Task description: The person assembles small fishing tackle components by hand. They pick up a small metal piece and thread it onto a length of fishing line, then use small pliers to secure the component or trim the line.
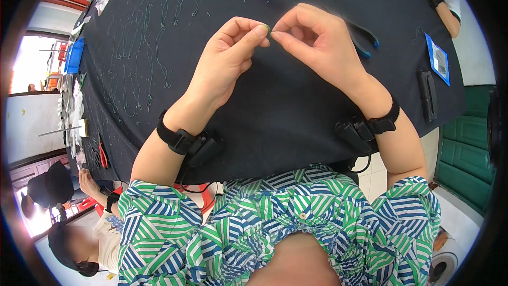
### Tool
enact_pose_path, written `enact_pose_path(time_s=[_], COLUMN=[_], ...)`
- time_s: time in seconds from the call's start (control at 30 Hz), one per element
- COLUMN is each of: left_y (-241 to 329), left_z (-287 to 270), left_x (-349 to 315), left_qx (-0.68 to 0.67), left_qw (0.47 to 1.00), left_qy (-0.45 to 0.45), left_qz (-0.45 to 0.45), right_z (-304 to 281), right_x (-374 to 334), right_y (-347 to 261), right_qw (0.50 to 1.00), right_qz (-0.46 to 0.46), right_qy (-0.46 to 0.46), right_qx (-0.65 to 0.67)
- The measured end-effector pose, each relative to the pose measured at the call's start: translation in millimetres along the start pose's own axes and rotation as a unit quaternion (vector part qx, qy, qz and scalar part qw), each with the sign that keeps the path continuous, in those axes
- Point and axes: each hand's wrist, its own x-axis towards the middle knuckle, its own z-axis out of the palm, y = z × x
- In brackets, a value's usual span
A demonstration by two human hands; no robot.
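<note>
Over the black cloth, my left hand [233, 53] and my right hand [320, 39] meet fingertip to fingertip. Thumb and forefinger of the left are pinched on a small bit of thin green cord [267, 28]. The right hand pinches at the same spot, its fingertips against the cord; most of the cord is hidden by the fingers. Just beyond my right wrist lie pliers with blue-and-black handles [365, 39], partly covered by that hand. Several thin dark green cords [157, 47] are spread across the cloth to the left of my left hand.
The black cloth [275, 116] covers the table. At its right lie a blue-edged packet [437, 59] and a black case [426, 95]. Red-handled pliers [102, 154] and a blue container [74, 55] sit left. One person [79, 243] is at lower left; another's arm [439, 5] reaches in upper right.
</note>
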Motion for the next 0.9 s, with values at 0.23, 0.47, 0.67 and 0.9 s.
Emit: enact_pose_path(time_s=[0.23,0.47,0.67,0.9], left_y=[-5.9,-6.4,-8.8,-5.3], left_z=[-2.3,-1.9,-3.7,-1.6], left_x=[2.0,1.2,2.2,2.5], left_qx=[0.0,-0.002,-0.002,-0.017], left_qw=[1.0,1.0,1.0,0.998], left_qy=[0.004,-0.007,0.021,0.058], left_qz=[0.017,0.018,0.014,0.035], right_z=[-0.3,-0.8,-0.9,-0.3], right_x=[1.1,-0.1,-0.8,-2.7], right_y=[-0.2,-0.4,-4.0,-0.8], right_qw=[1.0,1.0,1.0,0.995], right_qz=[-0.002,-0.002,0.004,-0.023], right_qy=[0.002,-0.003,-0.018,-0.095], right_qx=[-0.012,-0.012,0.012,-0.023])
